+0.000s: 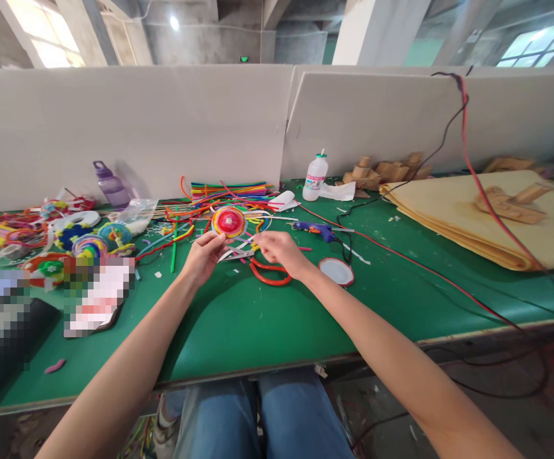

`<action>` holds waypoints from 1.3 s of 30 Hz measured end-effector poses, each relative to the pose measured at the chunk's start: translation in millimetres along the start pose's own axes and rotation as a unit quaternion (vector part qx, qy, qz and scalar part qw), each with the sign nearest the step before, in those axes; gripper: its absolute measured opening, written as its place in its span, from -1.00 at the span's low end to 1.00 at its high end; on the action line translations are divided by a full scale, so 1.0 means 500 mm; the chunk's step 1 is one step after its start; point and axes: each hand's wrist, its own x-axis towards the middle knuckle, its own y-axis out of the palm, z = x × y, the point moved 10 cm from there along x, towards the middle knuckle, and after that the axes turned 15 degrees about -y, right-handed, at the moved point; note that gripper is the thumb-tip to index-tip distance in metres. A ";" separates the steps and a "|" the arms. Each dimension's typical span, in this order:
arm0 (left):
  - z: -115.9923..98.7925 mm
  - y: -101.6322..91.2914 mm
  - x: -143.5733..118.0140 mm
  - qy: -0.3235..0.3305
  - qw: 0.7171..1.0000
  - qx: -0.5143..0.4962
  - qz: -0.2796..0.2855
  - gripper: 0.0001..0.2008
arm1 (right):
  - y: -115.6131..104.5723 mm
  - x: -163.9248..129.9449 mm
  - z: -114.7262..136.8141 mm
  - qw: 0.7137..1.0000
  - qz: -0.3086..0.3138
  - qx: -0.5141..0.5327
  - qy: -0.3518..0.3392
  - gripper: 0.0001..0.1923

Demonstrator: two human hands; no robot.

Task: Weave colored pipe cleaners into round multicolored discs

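Left hand (203,255) fingers pinching a coiled pipe-cleaner disc (229,222), right hand (279,250) fingers gripping its loose strand, white glue bottle (315,176) capped upright on green desk (238,319), purple bottle (111,185) contents unclear.

Green table (267,325) — pipe cleaners (229,189), glue gun (319,230), bottle (315,178).

Green-topped table (257,325) backed by plain white partition boards (128,127). Behind them it's bare concrete columns (377,32) and beams, with bright windows (47,32) far left and far right, plus one ceiling light (174,22).
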 end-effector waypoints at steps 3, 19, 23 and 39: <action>-0.003 0.004 -0.005 0.008 1.000 0.013 -0.004 -0.72 | 0.042 -0.011 0.011 0.960 0.105 -0.250 -0.064 -0.65; 0.000 0.027 -0.011 0.021 0.995 0.091 0.020 -0.75 | -0.073 -0.004 0.080 0.914 -0.131 -0.346 -0.166 -0.75; 0.007 0.037 -0.014 0.015 0.992 0.122 0.033 -0.75 | -0.072 0.013 -0.002 0.988 -0.098 -0.119 -0.025 -0.78; 0.010 0.052 -0.017 0.019 0.988 0.139 0.060 -0.78 | -0.010 0.000 -0.046 0.972 -0.081 0.201 0.092 -0.71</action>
